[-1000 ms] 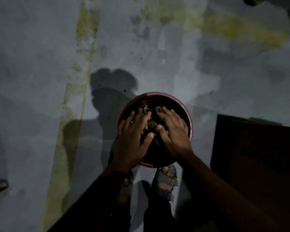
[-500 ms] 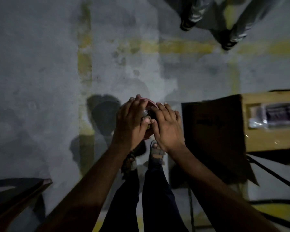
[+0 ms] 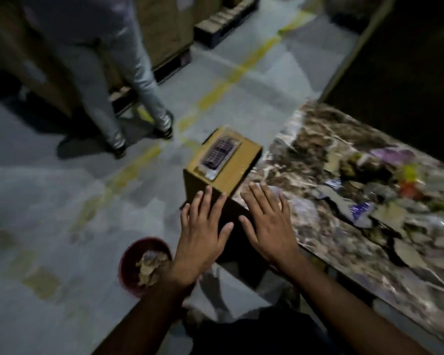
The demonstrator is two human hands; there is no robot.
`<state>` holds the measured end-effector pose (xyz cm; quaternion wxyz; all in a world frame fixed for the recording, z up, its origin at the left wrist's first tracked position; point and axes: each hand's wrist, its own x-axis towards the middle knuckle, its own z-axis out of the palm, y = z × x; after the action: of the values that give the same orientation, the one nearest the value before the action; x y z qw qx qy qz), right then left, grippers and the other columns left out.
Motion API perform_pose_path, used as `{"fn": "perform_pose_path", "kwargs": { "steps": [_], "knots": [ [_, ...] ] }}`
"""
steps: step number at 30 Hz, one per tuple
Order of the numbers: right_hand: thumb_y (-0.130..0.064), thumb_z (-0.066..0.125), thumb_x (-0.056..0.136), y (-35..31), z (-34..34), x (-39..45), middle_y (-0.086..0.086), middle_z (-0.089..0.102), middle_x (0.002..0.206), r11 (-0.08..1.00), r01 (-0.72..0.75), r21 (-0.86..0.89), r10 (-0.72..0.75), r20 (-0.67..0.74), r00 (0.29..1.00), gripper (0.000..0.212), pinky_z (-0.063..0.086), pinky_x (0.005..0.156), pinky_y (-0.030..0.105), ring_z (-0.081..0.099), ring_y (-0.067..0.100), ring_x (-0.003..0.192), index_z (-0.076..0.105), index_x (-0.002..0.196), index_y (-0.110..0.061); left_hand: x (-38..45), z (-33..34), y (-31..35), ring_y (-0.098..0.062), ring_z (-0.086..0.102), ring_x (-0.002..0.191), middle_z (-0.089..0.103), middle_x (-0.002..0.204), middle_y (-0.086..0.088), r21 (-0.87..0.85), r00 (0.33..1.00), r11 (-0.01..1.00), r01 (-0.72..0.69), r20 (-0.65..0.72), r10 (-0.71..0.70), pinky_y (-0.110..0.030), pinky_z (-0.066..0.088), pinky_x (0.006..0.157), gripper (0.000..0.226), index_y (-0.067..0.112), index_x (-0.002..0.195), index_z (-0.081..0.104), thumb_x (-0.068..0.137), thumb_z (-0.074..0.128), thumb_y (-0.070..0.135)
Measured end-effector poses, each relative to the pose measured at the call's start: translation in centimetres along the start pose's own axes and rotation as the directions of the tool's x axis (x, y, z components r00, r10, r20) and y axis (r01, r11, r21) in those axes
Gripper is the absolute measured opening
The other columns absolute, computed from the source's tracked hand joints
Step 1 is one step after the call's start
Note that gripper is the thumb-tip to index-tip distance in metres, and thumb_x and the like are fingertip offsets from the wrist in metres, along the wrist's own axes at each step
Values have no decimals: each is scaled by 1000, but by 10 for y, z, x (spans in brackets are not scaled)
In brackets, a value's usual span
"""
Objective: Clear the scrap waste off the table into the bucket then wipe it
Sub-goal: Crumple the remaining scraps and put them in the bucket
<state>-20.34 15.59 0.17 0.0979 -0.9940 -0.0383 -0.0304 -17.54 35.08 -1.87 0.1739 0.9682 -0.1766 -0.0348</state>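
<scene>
Both hands are held flat in the air with fingers straight and spread, palms down, holding nothing. The left hand (image 3: pixel 203 237) hangs just left of the table's (image 3: pixel 326 247) near corner, above the floor (image 3: pixel 62 201); the right hand (image 3: pixel 267 224) hovers over that corner's edge. Scrap waste (image 3: pixel 385 201), torn card, paper and plastic bits, lies heaped on the table's marbled top, toward its right side. The red bucket (image 3: pixel 128 267) stands on the floor left of the table, beside the left wrist, with crumpled scraps (image 3: pixel 150 265) inside. A cardboard box (image 3: pixel 231 165) sits at the table's far-left end. Beyond it stand another person's 2 legs (image 3: pixel 128 80).
</scene>
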Motion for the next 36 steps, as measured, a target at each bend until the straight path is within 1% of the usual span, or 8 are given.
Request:
{"fn": "perform_pose_path", "kwargs": {
  "steps": [3,11,15,21,25,29,33,36],
  "knots": [
    [-51,32,102,72,-24,-37,1,33,163,984,-179,-3,178,-75,981,57,23,119,56,23,22,152,41,152,-25,23,18,71,-32,24,149,22,166,-10,32,971,971,-237,22,236,-53,20,117,66,21,155,29,98,35,55],
    [-53,34,101,262,-36,-149,-1,29,165,865,-499,55,502,-84,861,54,24,119,55,21,20,154,39,150,-31,65,103,244,-35,32,146,25,165,-8,11,901,912,-411,159,404,-55,24,112,68,27,157,29,97,33,58],
    [-57,28,102,349,-35,-202,-1,28,164,852,-509,121,519,-70,852,55,23,119,54,19,19,153,37,150,-32,62,151,305,-34,22,148,18,167,-7,-55,921,948,-314,223,318,-60,30,111,76,30,156,22,95,19,74],
    [-61,34,97,469,-55,-236,6,32,162,761,-596,257,633,-95,768,59,28,116,58,26,30,150,42,148,-33,73,189,355,-36,4,154,-11,169,-3,-134,949,967,-217,204,241,-64,19,115,86,55,150,-17,82,25,88],
    [-71,32,91,544,-69,-220,5,24,165,694,-653,303,702,-86,707,66,20,118,63,17,30,152,39,148,-40,89,193,371,-39,10,151,4,168,-10,-154,971,979,-133,179,160,-67,21,113,91,49,153,-1,77,28,90],
    [-87,22,79,583,-66,-198,5,15,168,653,-680,334,712,36,701,84,12,118,68,9,34,154,31,152,-48,98,209,384,-36,7,153,-1,169,0,-251,947,966,-58,291,133,-68,18,115,93,52,154,3,76,34,90],
    [-90,25,78,580,-59,-169,-1,0,170,687,-656,312,633,185,752,78,-2,117,72,-6,37,154,16,150,-62,100,223,399,-35,10,153,2,169,5,-352,956,935,27,283,80,-67,20,115,86,55,152,8,77,36,87],
    [-100,16,69,564,-49,-151,-4,-3,170,756,-597,269,552,229,802,81,2,116,74,-5,41,154,7,144,-72,102,228,411,-34,9,152,6,169,7,-368,964,929,32,258,69,-65,17,116,73,57,150,18,83,33,81]
  ]
}}
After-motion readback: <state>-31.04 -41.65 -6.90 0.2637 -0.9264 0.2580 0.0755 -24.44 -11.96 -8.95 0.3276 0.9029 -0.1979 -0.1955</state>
